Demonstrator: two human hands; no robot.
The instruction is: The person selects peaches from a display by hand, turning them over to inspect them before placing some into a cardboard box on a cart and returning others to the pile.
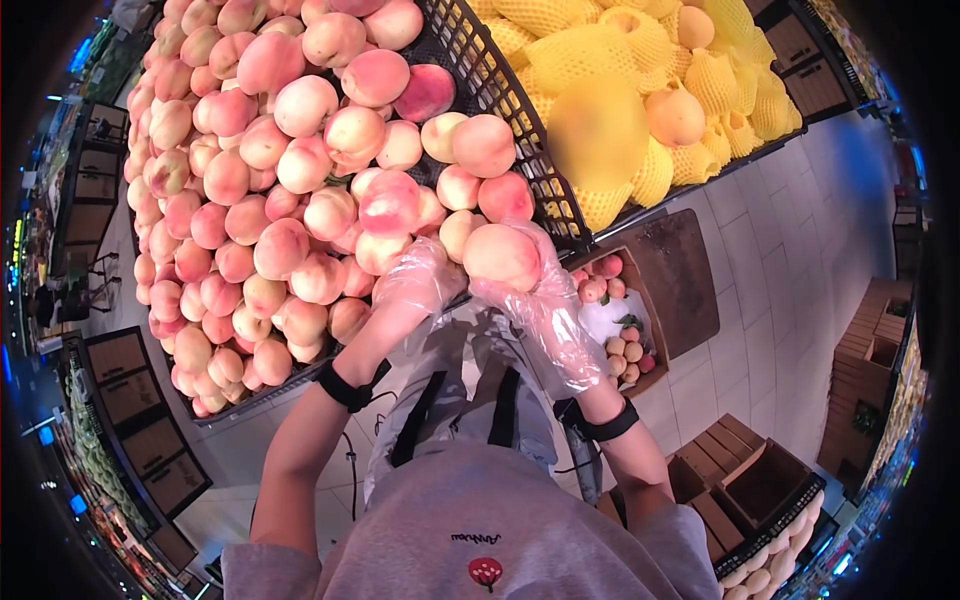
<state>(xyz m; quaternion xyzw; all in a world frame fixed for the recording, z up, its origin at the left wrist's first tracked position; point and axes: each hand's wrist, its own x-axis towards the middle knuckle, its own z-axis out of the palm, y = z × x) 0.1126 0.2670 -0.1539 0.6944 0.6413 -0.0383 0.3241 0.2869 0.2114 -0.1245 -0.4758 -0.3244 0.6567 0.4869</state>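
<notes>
Both hands wear clear plastic gloves at the front edge of a large heap of peaches point(282, 248). My right hand point(535, 285) is wrapped round a large pale pink peach point(501, 257) from below and the right side. Beside it, my left hand point(418, 280) lies against the front of the heap, near the held peach; its fingers are blurred under the glove, and whether they hold anything is unclear. More peaches point(484, 146) sit just beyond both hands, beside the wall of a black crate point(520, 110).
Fruit in yellow foam nets point(600, 50) fills the crate at the upper right. Below it stands a cardboard box point(652, 340) with several fruits, next to a brown board point(668, 280). Wooden crates point(735, 460) stand at the lower right. A cable point(351, 458) hangs by my body.
</notes>
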